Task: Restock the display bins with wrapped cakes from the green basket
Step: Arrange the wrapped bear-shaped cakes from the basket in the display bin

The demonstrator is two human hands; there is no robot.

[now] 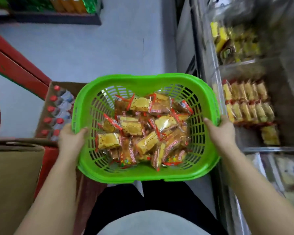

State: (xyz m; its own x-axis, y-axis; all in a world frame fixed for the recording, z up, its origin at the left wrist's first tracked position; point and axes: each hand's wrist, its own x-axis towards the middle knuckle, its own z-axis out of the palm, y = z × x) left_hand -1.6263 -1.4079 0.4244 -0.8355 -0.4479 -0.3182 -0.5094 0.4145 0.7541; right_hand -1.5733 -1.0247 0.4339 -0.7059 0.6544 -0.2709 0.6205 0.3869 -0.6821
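I hold a green plastic basket (143,82) in front of my body, above the floor. Inside lies a loose pile of wrapped cakes (143,128), yellow with red-edged clear wrappers. My left hand (71,139) grips the basket's left rim, thumb inside. Its right rim is gripped by my right hand (222,129). To the right stands a display bin (277,102) with rows of the same cakes (248,102) packed upright. A farther bin (236,63) holds yellow cakes (234,41), blurred.
A cardboard box of red-capped bottles (58,112) sits on the floor at the left, beside a red shelf frame (15,65). A brown carton (12,180) is at the lower left. Drinks (66,4) line a far shelf. More bins (288,175) run along the lower right.
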